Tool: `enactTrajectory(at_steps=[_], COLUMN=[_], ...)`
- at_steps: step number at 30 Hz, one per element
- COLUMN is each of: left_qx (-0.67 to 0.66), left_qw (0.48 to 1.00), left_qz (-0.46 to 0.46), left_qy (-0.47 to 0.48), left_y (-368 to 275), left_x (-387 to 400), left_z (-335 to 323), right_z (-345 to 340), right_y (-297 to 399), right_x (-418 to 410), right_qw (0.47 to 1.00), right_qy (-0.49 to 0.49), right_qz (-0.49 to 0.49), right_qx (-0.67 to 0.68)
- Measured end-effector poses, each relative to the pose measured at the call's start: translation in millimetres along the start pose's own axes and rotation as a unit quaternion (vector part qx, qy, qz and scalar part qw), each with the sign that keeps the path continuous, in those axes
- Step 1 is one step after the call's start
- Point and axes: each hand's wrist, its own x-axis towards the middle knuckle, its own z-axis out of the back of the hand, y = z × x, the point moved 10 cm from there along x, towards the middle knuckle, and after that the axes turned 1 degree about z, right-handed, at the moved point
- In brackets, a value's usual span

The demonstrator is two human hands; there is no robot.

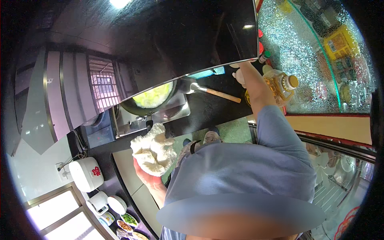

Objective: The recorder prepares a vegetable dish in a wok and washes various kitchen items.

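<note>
My left hand [147, 177] holds up a crumpled white terry cloth [153, 151] at the lower left, near the handle of a frying pan. The pan [154, 97] stands on the gas stove with pale yellow-green food and bubbling liquid in it, partly hidden by the range hood. My right arm reaches up at the right; its hand [246, 63] is mostly hidden by the hood's edge, so its grip cannot be seen. Left of that arm lies a spatula [220, 94] with a wooden handle on the black counter. An oil bottle [279, 85] with a yellow cap stands right of the arm.
The dark glossy range hood [180, 36] overhangs the stove. Bottles with red and green caps [265, 55] stand by the textured glass at the right. On the left counter are a white appliance [86, 174], a white pitcher [98, 202], a white bowl [117, 204] and a dish of chopped greens [129, 220].
</note>
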Motion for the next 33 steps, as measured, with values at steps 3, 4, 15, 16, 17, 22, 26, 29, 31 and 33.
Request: enactTrajectory(at_steps=[3, 4, 15, 16, 17, 22, 26, 29, 31, 33], left_qx=[-0.018, -0.019, -0.035, -0.045, -0.047, -0.006, 0.037, 0.038, 0.01, 0.01], left_qw=[1.0, 1.0, 0.999, 0.999, 0.998, 1.0, 0.999, 0.999, 0.999, 0.999], left_qz=[0.016, 0.015, 0.007, 0.025, 0.028, 0.023, -0.005, 0.018, 0.029, 0.026], left_qy=[0.003, 0.004, -0.006, 0.006, 0.01, 0.004, 0.04, 0.032, 0.031, 0.028], left_y=[3.7, 4.4, 17.4, 23.0, 24.7, 21.5, 3.9, -1.5, -7.1, -14.7], left_x=[-1.9, -2.0, -2.5, 0.2, 1.5, -6.9, -6.5, -7.9, -12.1, -9.5], left_z=[2.2, 4.8, 12.4, 4.9, 5.7, 20.5, 36.5, 28.7, 25.5, 39.3], right_z=[-4.0, 0.6, 24.1, 21.3, 20.9, 43.0, 49.0, 34.8, 37.9, 44.7], right_y=[-12.1, -7.2, -35.7, -53.7, -57.4, -52.3, -56.6, -85.2, -84.4, -59.6], right_x=[0.5, -5.5, -32.1, -25.0, -19.3, -53.3, -66.9, -54.4, -53.4, -67.4], right_qw=[0.995, 0.995, 0.946, 0.953, 0.962, 0.925, 0.919, 0.933, 0.948, 0.964], right_qy=[-0.027, -0.021, -0.039, -0.054, -0.065, -0.031, -0.088, -0.158, -0.143, -0.122], right_qz=[-0.057, -0.06, -0.225, -0.21, -0.186, -0.278, -0.283, -0.258, -0.231, -0.196], right_qx=[0.073, 0.083, 0.231, 0.21, 0.189, 0.259, 0.26, 0.197, 0.164, 0.132])
